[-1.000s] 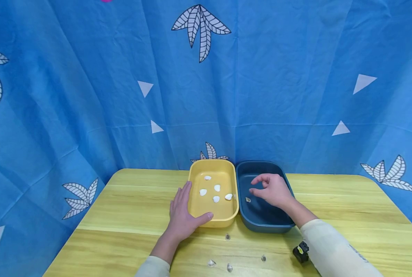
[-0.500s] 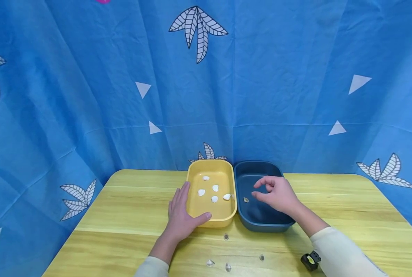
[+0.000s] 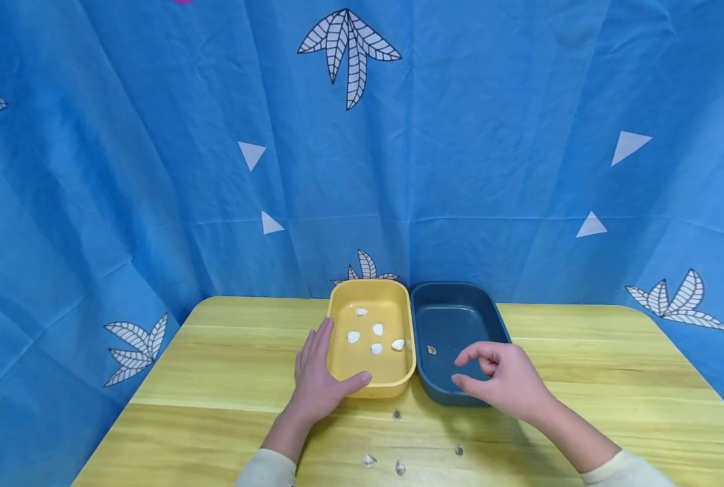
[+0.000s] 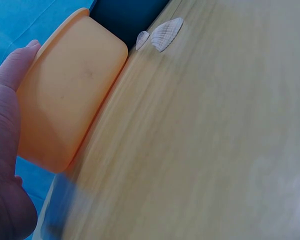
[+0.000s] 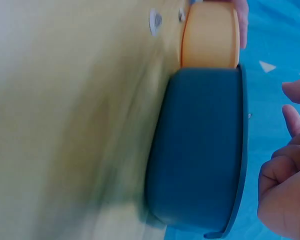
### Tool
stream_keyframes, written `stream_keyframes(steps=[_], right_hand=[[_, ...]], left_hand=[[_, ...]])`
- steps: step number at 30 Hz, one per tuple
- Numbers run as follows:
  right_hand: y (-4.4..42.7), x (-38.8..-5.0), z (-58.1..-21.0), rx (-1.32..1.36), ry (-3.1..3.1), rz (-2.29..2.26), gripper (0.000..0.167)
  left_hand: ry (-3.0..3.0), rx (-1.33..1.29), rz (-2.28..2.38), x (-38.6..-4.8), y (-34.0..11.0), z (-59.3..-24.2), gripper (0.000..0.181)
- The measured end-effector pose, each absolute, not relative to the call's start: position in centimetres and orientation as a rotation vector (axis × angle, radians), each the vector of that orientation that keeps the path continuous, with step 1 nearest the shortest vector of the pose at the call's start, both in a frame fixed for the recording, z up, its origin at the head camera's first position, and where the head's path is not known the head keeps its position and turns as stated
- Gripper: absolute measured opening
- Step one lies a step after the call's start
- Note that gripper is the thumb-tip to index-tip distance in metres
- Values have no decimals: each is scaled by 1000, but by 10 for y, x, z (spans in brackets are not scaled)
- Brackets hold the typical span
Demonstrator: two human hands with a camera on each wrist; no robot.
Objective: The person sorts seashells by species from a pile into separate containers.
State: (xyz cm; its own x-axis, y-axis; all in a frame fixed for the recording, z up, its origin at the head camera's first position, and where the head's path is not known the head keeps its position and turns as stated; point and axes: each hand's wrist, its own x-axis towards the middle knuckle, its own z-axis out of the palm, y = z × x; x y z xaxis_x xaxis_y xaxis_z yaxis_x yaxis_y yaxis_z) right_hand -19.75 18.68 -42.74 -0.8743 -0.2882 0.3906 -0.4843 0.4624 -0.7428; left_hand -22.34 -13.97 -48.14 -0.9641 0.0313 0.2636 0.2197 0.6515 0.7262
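The left hand [image 3: 320, 382] lies along the yellow tray [image 3: 370, 391], fingers at its left side and thumb at the near rim. Several white shells [image 3: 377, 329] lie in that tray. Above the near right part of the dark blue tray [image 3: 453, 397] is the right hand [image 3: 508, 379], thumb and index finger apart with nothing between them, the other fingers bent. One small brownish shell [image 3: 431, 350] lies in the blue tray. In the left wrist view the left thumb [image 4: 20, 65] touches the rim of the tray, orange-looking there [image 4: 75, 90].
On the wooden table [image 3: 228, 379], in front of the trays, lie several small shells, one [image 3: 397, 414] close to the yellow tray and another [image 3: 459, 450] farther right. A blue patterned curtain [image 3: 489, 169] hangs behind the table.
The right hand has moved nearer and to the right over the blue tray, its thumb and index finger still apart. The left hand keeps its place at the yellow tray.
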Motion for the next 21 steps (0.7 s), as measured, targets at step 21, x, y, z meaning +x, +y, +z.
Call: stream_keyframes(steps=[21], right_hand=[[194, -145, -462, 793, -2538, 1480, 20]], left_hand=[[-2631, -236, -1214, -223, -141, -481, 118]])
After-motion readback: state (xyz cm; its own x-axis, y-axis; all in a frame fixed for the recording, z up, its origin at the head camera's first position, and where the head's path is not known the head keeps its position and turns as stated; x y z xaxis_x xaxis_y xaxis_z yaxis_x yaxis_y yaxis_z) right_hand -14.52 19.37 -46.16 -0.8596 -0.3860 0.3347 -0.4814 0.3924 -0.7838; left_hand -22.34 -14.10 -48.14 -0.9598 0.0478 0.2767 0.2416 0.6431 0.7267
